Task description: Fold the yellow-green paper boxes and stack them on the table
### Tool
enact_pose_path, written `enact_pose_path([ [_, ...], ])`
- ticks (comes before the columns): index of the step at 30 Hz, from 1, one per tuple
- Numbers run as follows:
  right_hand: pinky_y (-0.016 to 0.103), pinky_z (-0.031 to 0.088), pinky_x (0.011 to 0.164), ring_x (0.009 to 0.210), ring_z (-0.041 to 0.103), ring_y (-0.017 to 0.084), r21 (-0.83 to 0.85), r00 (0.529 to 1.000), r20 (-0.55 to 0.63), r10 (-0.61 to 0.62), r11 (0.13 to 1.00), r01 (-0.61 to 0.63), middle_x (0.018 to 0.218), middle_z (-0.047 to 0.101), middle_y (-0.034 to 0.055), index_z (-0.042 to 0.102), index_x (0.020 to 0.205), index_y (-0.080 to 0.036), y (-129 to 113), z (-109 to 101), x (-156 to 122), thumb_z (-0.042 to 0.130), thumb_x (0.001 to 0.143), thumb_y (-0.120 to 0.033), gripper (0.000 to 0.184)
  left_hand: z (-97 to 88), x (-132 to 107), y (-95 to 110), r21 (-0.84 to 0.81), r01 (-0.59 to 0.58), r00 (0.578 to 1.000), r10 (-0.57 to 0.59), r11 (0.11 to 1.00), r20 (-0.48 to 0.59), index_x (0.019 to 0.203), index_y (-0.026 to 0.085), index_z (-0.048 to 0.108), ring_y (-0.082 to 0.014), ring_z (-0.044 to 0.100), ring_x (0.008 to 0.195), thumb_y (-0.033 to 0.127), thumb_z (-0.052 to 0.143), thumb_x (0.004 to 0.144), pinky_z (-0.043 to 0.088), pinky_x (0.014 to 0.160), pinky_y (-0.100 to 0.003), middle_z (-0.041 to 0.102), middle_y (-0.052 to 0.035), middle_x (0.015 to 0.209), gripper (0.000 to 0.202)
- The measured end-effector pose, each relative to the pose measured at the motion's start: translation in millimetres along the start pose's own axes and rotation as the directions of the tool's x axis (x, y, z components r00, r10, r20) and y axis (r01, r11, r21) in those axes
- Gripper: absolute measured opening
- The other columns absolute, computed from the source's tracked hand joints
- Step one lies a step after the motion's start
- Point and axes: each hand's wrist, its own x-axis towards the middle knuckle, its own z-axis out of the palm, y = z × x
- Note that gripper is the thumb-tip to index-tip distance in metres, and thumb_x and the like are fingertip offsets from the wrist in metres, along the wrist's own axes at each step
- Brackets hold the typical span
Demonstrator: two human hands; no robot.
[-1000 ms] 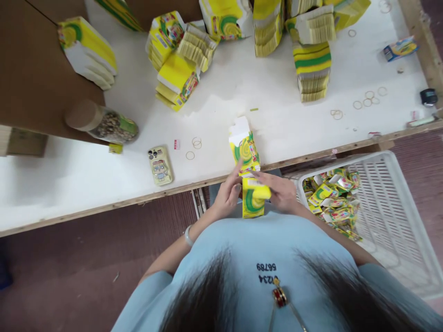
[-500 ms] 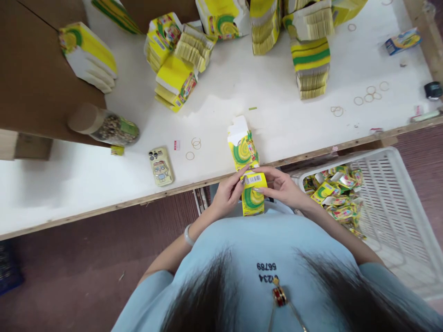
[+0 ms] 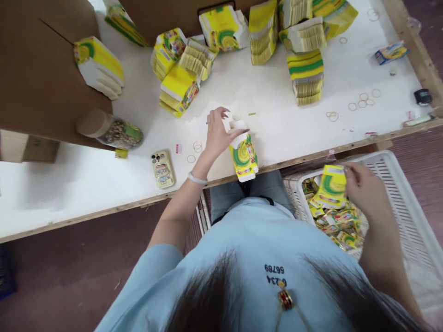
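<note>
My right hand (image 3: 363, 189) holds a folded yellow-and-green carton (image 3: 330, 185) over the white slatted crate (image 3: 398, 184), fingers pinched on its right edge. Several finished cartons (image 3: 339, 219) lie in that crate. My left hand (image 3: 218, 131) reaches onto the white table (image 3: 69, 175), its fingers closing on the top of a small stack of flat yellow cartons (image 3: 244, 157) near the front edge.
Bundles of flat cartons (image 3: 304, 76) lie across the back of the table, more at the left (image 3: 98, 67). A phone (image 3: 162, 168), a jar on its side (image 3: 110, 131), loose rubber bands (image 3: 362, 101) and a brown cardboard box (image 3: 38, 69) are also there.
Both hands were folding one carton at my lap. My right hand has carried it right over the crate, and my left hand has gone forward to the stack on the table.
</note>
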Motion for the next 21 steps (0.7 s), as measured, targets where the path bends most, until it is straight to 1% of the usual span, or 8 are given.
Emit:
enact_pose_path([
  [3,0.071,0.038,0.108,0.127,0.058,0.051,-0.294,0.991,-0.129,-0.034,0.956,-0.006,0.125,0.067,0.0289,0.064,0.135,-0.021,19,-14,0,0.054,0.092,-0.064,0.061,5.6,32,-18,-0.006,-0.012,0.981,0.013,1.0,0.192,0.084,0.02,0.061,-0.02,0.055,0.083,0.037,0.089,0.075,0.046,0.081,-0.037,0.059,-0.0014,0.08,0.034],
  [5,0.073,0.036,0.11,0.128,0.057,0.05,-0.256,0.981,-0.152,-0.119,0.964,0.077,0.131,0.064,0.0286,0.058,0.142,-0.019,5,-2,-1,0.052,0.094,-0.064,0.066,2.9,42,-22,0.009,-0.058,0.975,0.055,0.998,0.213,0.072,0.02,0.059,-0.0172,0.054,0.081,0.039,0.082,0.083,0.046,0.08,-0.035,0.057,-0.0004,0.077,0.032],
  [8,0.065,0.044,0.11,0.124,0.063,0.04,-0.016,0.948,-0.16,-0.275,0.961,0.277,0.131,0.067,0.022,0.056,0.141,-0.019,-46,33,7,0.052,0.097,-0.057,0.058,-10.0,44,-12,0.014,-0.151,0.986,0.149,0.988,0.077,0.072,0.02,0.061,-0.0168,0.057,0.091,0.049,0.067,0.094,0.047,0.088,-0.036,0.063,-0.0051,0.093,0.037],
  [11,0.061,0.042,0.116,0.134,0.058,0.034,0.174,0.879,-0.226,-0.419,0.871,0.46,0.142,0.061,0.0183,0.046,0.148,-0.022,-108,71,22,0.052,0.1,-0.052,0.057,-24.9,29,15,-0.072,-0.183,0.982,0.179,0.981,-0.055,0.074,0.022,0.06,-0.0163,0.061,0.081,0.055,0.049,0.103,0.05,0.077,-0.033,0.063,-0.0044,0.085,0.045],
  [13,0.061,0.04,0.118,0.139,0.053,0.034,0.234,0.816,-0.284,-0.503,0.789,0.568,0.146,0.057,0.0177,0.039,0.152,-0.023,-142,94,31,0.051,0.1,-0.052,0.06,-32.7,12,39,-0.139,-0.148,0.987,0.137,0.979,-0.081,0.071,0.022,0.054,-0.013,0.055,0.061,0.056,0.043,0.105,0.045,0.06,-0.028,0.05,0.0018,0.064,0.049],
  [15,0.059,0.045,0.113,0.131,0.059,0.033,0.259,0.756,-0.32,-0.571,0.715,0.649,0.139,0.062,0.0173,0.039,0.151,-0.023,-166,112,34,0.05,0.101,-0.051,0.058,-39.1,-6,63,-0.183,-0.136,0.988,0.118,0.974,-0.104,0.069,0.021,0.049,-0.0091,0.045,0.049,0.053,0.044,0.105,0.036,0.05,-0.024,0.037,0.0059,0.057,0.049],
  [19,0.044,0.06,0.087,0.093,0.071,0.026,0.269,0.692,-0.347,-0.633,0.64,0.72,0.108,0.073,0.013,0.051,0.139,-0.02,-182,128,23,0.051,0.103,-0.041,0.041,-50.2,-39,92,-0.256,-0.181,0.975,0.139,0.95,-0.172,0.068,0.02,0.047,-0.006,0.034,0.043,0.043,0.049,0.106,0.028,0.045,-0.021,0.034,0.0078,0.054,0.044],
  [21,0.039,0.061,0.08,0.088,0.071,0.024,0.275,0.672,-0.375,-0.638,0.616,0.738,0.103,0.073,0.0118,0.053,0.137,-0.021,-179,127,13,0.05,0.104,-0.038,0.037,-51.6,-54,94,-0.334,-0.178,0.98,0.136,0.926,-0.146,0.077,0.02,0.057,-0.0068,0.044,0.047,0.042,0.047,0.107,0.035,0.047,-0.019,0.045,0.0059,0.057,0.038],
])
